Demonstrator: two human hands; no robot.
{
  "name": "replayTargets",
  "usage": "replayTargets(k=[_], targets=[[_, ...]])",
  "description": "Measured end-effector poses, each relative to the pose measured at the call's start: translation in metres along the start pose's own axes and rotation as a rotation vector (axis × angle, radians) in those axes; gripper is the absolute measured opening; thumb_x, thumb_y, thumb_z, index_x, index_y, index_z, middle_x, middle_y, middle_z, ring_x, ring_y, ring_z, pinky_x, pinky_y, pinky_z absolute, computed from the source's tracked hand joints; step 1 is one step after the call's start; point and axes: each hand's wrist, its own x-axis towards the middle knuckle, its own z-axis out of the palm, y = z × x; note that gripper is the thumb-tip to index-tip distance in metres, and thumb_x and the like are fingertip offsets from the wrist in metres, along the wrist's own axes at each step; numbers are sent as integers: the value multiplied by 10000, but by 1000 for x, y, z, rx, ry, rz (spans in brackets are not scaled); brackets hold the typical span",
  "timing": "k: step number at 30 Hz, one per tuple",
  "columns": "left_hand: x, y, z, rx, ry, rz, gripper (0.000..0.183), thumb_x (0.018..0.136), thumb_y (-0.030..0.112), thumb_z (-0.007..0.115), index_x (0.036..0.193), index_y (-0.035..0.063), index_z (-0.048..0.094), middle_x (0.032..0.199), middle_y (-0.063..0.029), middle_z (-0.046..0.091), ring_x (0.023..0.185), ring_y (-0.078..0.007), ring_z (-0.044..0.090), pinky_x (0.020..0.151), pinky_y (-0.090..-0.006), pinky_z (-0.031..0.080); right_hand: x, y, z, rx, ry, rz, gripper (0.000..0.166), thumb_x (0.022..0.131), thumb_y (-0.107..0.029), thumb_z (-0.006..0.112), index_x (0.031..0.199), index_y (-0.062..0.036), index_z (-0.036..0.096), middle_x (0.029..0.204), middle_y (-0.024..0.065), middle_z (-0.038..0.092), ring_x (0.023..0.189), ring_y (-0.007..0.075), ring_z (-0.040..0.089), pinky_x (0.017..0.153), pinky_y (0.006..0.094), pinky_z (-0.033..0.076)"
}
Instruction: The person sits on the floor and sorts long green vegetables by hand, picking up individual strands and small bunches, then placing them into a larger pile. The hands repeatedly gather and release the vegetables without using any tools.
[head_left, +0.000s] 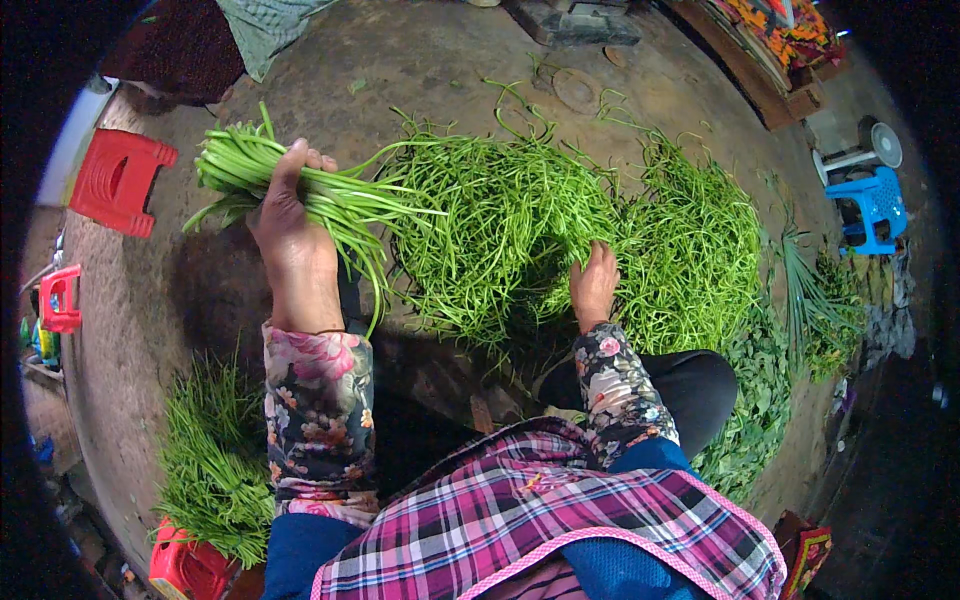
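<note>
A thick bundle of long green vegetable stems (236, 161) is gripped in my left hand (292, 210), raised at the left above the floor. Its thin ends trail right and down past my wrist. My right hand (594, 281) reaches into the right side of a large loose heap of the same green stems (480, 225), fingers curled among them. The fingertips are partly hidden by the stems, so I cannot tell whether they grip any. A second heap of stems (690, 255) lies just right of that hand.
Broad green leaves (750, 427) lie to the right, beside long leafy stalks (802, 277). More green bunches (217, 465) stand at lower left by a red stool (191, 562). A red plastic stool (120, 180) and a blue stool (870, 206) stand at opposite sides of the concrete floor (337, 90).
</note>
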Motion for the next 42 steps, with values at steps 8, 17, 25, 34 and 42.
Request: replayTargets(k=[8, 17, 25, 34, 42], targets=[[-8, -14, 20, 47, -90, 61, 103, 886, 95, 690, 915, 21, 626, 808, -39, 595, 805, -178, 579, 820, -318, 484, 5, -68, 41, 177, -558, -664, 172, 845, -131, 548, 965, -90, 664, 937, 125, 628, 913, 294, 635, 737, 430, 536], [-23, -9, 37, 239, -37, 63, 96, 868, 95, 694, 901, 42, 620, 788, -42, 611, 754, -168, 589, 737, -305, 486, 22, -68, 51, 51, -671, -708, 149, 856, -129, 564, 859, -101, 710, 987, 113, 647, 896, 288, 643, 734, 388, 545], [-36, -20, 51, 540, -378, -79, 117, 838, 61, 677, 909, 34, 588, 747, -49, 616, 698, -166, 613, 672, -303, 487, 108, -78, -91, 921, -284, -85, 115, 870, -105, 715, 940, -14, 709, 805, 44, 638, 704, 141, 584, 636, 273, 461], [-65, -66, 66, 398, -556, -304, 204, 853, 30, 679, 1048, 0, 627, 985, -69, 679, 749, -159, 654, 706, -299, 529, 121, -131, -179, 1186, -377, -104, 87, 862, -74, 698, 916, -5, 691, 784, 72, 635, 707, 182, 598, 642, 314, 475], [-62, -63, 62, 415, -557, -285, 307, 824, -26, 688, 1124, 19, 638, 1025, -46, 685, 890, -146, 656, 793, -299, 541, 119, -150, -190, 950, -304, -240, 133, 884, -104, 669, 978, -11, 686, 810, 137, 631, 732, 304, 636, 656, 382, 506]])
